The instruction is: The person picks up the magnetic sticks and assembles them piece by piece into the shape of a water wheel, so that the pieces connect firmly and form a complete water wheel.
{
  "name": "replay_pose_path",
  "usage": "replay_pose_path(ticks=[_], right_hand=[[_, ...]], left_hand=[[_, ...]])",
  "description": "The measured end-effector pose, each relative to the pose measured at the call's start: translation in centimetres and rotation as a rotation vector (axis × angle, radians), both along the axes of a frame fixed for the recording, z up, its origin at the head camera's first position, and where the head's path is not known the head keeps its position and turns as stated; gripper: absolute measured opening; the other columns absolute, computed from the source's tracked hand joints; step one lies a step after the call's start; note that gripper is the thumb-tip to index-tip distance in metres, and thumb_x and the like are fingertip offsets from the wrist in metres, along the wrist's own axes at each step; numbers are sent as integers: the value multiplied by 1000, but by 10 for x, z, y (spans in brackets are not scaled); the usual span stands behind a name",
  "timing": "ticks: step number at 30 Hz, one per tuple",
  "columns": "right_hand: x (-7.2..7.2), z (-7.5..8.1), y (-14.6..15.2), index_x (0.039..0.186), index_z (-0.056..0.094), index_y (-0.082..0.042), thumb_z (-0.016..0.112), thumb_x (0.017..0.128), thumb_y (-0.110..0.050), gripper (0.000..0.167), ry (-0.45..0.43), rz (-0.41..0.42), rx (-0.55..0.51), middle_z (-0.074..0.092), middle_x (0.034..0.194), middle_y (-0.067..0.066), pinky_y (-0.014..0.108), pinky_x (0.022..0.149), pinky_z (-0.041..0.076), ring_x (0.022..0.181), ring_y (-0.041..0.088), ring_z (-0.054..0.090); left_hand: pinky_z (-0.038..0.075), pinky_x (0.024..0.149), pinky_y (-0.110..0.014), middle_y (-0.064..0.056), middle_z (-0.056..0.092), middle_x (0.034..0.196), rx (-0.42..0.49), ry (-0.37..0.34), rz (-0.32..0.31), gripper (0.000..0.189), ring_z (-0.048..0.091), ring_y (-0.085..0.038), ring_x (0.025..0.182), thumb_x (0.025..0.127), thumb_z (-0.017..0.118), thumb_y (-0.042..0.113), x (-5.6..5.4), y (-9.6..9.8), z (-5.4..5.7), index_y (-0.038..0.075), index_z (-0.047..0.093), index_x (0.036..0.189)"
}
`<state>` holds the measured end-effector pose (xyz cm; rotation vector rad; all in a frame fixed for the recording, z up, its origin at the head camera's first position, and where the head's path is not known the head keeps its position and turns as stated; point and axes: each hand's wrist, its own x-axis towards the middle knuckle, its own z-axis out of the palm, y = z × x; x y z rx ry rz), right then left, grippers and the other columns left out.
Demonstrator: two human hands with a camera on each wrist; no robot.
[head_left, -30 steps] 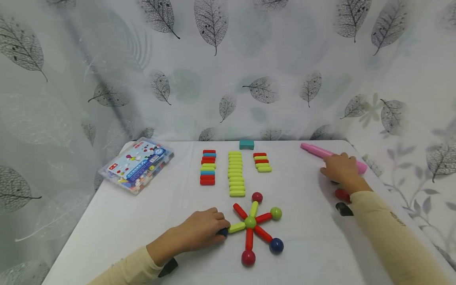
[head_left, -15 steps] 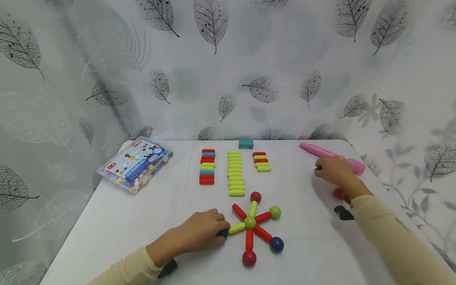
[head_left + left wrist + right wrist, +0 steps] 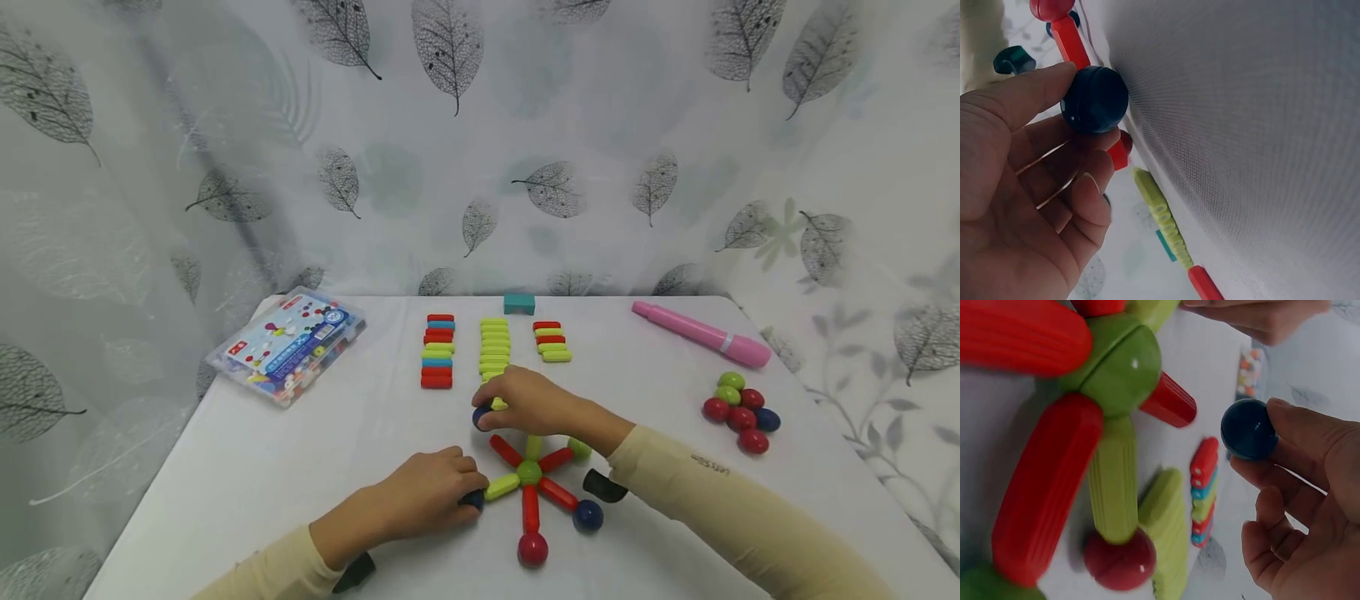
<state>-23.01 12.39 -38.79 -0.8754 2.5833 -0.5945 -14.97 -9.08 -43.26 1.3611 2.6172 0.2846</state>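
Note:
A star of rods around a green ball (image 3: 529,473) lies on the white table. My left hand (image 3: 423,493) pinches a dark blue ball (image 3: 1097,100) at the end of the star's left yellow-green rod (image 3: 502,486). Between thumb and fingers, my right hand (image 3: 534,402) holds another blue ball (image 3: 1249,429) just beyond the star. Nearby, the upper-left red rod (image 3: 506,451) has a bare outer end. The other rods carry a red ball (image 3: 532,550), a blue ball (image 3: 588,517), a green ball (image 3: 580,448) and a second red ball (image 3: 1120,559), hidden in the head view.
Loose rods stand in three columns behind the star, including a yellow-green one (image 3: 495,342). Several loose balls (image 3: 742,418) cluster at right beside a pink marker-shaped stick (image 3: 701,334). A clear box (image 3: 287,346) lies back left; a teal block (image 3: 519,304) sits at the far edge.
My right hand has moved from the ball cluster at right, leftward to the star's far side, carrying a blue ball. My left hand stays nearly in place.

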Motion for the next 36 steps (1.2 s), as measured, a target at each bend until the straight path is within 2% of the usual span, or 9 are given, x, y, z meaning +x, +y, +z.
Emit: replay_pose_path(ticks=[5, 10, 21, 24, 27, 30, 33, 36], right_hand=[[-1, -11, -16, 123, 74, -15, 78, 92, -29, 34, 4, 5, 54, 74, 102, -9, 31, 89, 51, 102, 14, 60], [-2, -19, -15, 120, 75, -17, 77, 92, -29, 30, -42, 1, 106, 73, 99, -11, 28, 86, 53, 91, 8, 61], [-1, -25, -9, 124, 73, -19, 73, 95, -31, 31, -57, 11, 122, 72, 104, -11, 28, 86, 53, 92, 8, 60], [-10, -20, 1, 127, 72, -17, 73, 96, -31, 35, 12, -45, 109, 73, 109, -7, 31, 88, 54, 97, 11, 61], [-26, -13, 19, 128, 71, -13, 74, 95, -27, 35, 134, -132, 122, 73, 110, 0, 35, 89, 56, 99, 16, 65], [-43, -9, 42, 127, 71, -11, 74, 94, -21, 35, 252, -205, 190, 73, 114, 5, 41, 89, 57, 102, 23, 66], [-58, -14, 65, 126, 72, -10, 75, 93, -18, 33, 350, -245, 281, 72, 117, 9, 44, 89, 56, 102, 28, 64], [-68, -24, 83, 123, 74, -10, 74, 93, -15, 31, 402, -259, 340, 71, 115, 12, 46, 86, 56, 98, 31, 60]], left_hand=[[49, 74, -14, 11, 67, 100, 6, 14, -11, 32, 54, -3, 90, 92, 77, 33, 0, 0, -1, 21, 72, 121], [49, 74, -15, 10, 68, 101, -1, 17, -5, 31, 54, -4, 90, 92, 77, 32, 1, 0, 2, 21, 73, 121], [48, 72, -13, 10, 68, 101, 10, 17, -15, 31, 54, -4, 89, 92, 77, 31, 2, 1, 3, 21, 73, 121], [49, 73, -13, 10, 69, 102, 2, 12, -11, 32, 55, -4, 90, 91, 78, 31, 2, 2, 4, 21, 73, 122], [49, 75, -14, 9, 70, 104, -13, -5, -1, 35, 56, -4, 92, 91, 78, 32, 2, 3, 5, 22, 72, 124], [50, 75, -14, 10, 70, 107, -27, -24, 11, 37, 57, -4, 94, 91, 78, 34, 2, 2, 6, 23, 72, 126], [50, 75, -14, 10, 70, 108, -31, -38, 21, 39, 57, -4, 95, 91, 77, 36, 2, 1, 6, 23, 71, 127], [50, 75, -14, 9, 70, 108, -27, -44, 22, 38, 56, -4, 96, 92, 77, 36, 2, -1, 5, 23, 71, 127]])
